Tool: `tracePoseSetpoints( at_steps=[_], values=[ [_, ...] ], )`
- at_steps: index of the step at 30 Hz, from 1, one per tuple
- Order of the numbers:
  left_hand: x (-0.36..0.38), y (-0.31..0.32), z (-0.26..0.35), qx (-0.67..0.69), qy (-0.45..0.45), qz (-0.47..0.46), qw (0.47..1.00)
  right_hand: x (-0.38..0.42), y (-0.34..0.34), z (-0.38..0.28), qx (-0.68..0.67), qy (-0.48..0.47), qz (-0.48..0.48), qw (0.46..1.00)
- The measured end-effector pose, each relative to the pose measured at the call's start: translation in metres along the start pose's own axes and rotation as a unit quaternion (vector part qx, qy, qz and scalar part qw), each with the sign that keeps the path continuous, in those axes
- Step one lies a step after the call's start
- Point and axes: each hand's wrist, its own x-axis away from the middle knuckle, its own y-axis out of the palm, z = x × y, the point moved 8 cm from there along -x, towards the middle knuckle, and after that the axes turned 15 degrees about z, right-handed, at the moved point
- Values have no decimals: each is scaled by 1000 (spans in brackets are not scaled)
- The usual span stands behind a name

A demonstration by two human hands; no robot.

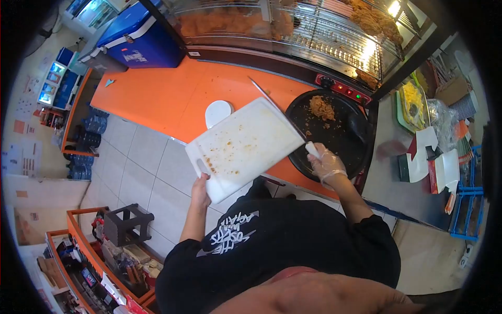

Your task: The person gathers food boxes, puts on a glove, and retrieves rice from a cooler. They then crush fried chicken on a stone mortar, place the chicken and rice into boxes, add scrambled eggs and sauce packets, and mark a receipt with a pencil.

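Note:
My left hand (200, 192) grips a white cutting board (248, 144) near its handle slot, at the lower left corner. The board is tilted, brown crumbs are scattered over it, and its far right edge reaches over a round black tray (342, 152). My right hand (328, 163), in a clear plastic glove, is closed round the white handle of a knife (272, 100). The long blade runs along the far edge of the board, pointing up and left. On the tray lies a piece of fried chicken (321, 108) with loose crumbs around it.
A round white lid or dish (218, 113) sits on the orange counter (151, 99). Behind stands a glass warming cabinet (314, 31) with fried chicken. A blue cooler (144, 39) is at the left. Opened boxes (444, 170) and a yellow-filled container (414, 104) stand on the right metal counter.

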Motion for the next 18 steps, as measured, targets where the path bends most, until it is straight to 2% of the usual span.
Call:
tracePoseSetpoints(
  at_steps=[3, 5, 9, 10, 12, 13, 15, 16, 18],
  values=[
    [5, 25, -29, 69, -37, -49, 996, 6, 21, -7, -26, 14, -39, 999],
    [17, 54, -47, 86, -85, -81, 989, 13, 27, -14, -48, 77, -92, 992],
    [27, 92, -56, 106, -126, -98, 981, 10, 29, -30, -118, 89, -83, 986],
    [25, 97, -54, 107, -127, -98, 981, 7, 33, -29, -116, 90, -83, 986],
    [12, 94, -50, 103, -126, -17, 986, -3, 37, -25, -83, 38, -64, 994],
    [2, 93, -51, 102, -130, -21, 986, -4, 35, -31, -80, 42, -61, 994],
    [-27, 84, -50, 128, -109, -32, 985, -2, 35, -39, -102, 131, -102, 981],
    [-34, 81, -48, 126, -112, -36, 985, -4, 34, -46, -101, 135, -98, 981],
    [-48, 71, -33, 133, -40, -37, 990, -11, 36, -58, -79, 123, -99, 984]
  ],
)
